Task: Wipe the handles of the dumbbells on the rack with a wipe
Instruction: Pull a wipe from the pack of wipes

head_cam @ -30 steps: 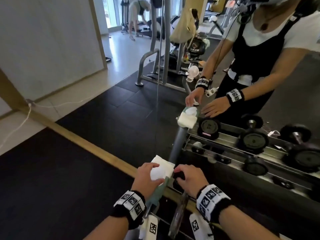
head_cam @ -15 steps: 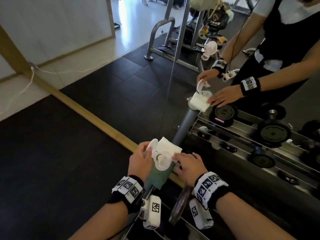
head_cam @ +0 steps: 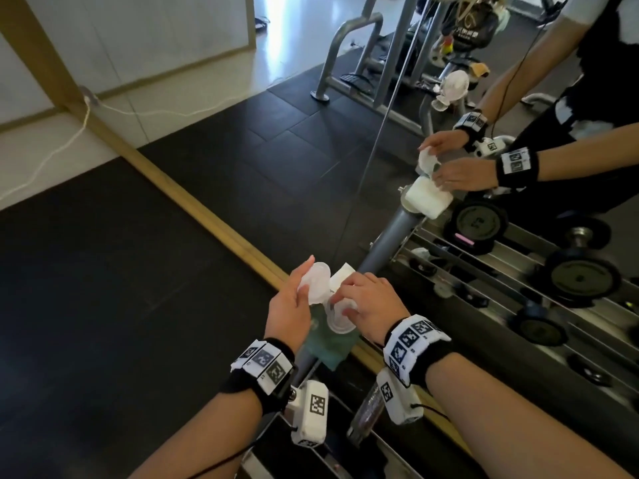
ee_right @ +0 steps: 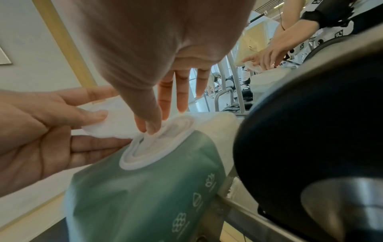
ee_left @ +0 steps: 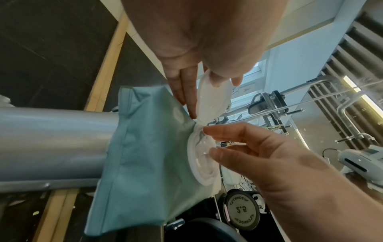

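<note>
Item: my left hand (head_cam: 288, 307) holds the white lid (head_cam: 316, 281) flipped back. Green wipe pack (head_cam: 328, 344) sits on the rack's grey post (ee_left: 51, 147). My right hand (head_cam: 371, 305) pinches a wipe (ee_right: 149, 135) at the opening. Dumbbell (ee_right: 311, 139) just right.

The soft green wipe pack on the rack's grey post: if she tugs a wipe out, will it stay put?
Probably not unaided. The soft green wipe pack drapes over the round grey post, so it looks floppy and apt to slide. Her left hand holds only the white flip lid; steady the pack.
</note>
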`<state>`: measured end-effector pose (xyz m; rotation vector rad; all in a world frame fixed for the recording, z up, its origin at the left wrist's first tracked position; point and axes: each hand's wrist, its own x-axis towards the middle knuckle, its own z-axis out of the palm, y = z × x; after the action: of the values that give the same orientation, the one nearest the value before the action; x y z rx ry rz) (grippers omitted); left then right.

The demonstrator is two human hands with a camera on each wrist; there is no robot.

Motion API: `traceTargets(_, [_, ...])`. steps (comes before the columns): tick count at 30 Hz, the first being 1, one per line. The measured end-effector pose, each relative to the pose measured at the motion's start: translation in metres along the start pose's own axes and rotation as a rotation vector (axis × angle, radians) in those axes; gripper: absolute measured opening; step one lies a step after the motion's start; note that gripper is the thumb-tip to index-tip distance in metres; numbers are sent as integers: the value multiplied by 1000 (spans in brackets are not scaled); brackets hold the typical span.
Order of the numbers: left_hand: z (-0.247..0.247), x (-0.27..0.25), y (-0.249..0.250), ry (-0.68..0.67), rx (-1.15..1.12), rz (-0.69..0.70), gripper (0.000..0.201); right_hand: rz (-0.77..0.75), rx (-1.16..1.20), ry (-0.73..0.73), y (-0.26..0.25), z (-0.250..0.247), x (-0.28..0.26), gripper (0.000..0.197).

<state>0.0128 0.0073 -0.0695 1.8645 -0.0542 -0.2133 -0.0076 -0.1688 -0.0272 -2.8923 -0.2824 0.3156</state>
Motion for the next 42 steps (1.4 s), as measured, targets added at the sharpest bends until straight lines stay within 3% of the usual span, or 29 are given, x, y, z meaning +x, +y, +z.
traceTargets(5, [-4,-3,-4,-56,14,91,58,-28,-43,-1,5,-3,9,15])
traceTargets(8, [-6,-6,-10,-99,34,75,59,-50,-58,-35,8,-6,13,11])
traceTargets(16, [0,-8,-20,-200,98,74,105,-158,38,-105,7,-14,12,8])
traceTargets(22, [7,-8,-24,-199,134,80,120,-30,122,-75,17,-12,-13,14])
traceTargets(29, [6,-9,-29,-185,126,71,117,293,311,-66,12,7,-6,20])
traceTargets(42, [13,-12,-28,-150,164,98,119,376,342,34,-4,10,4,23])
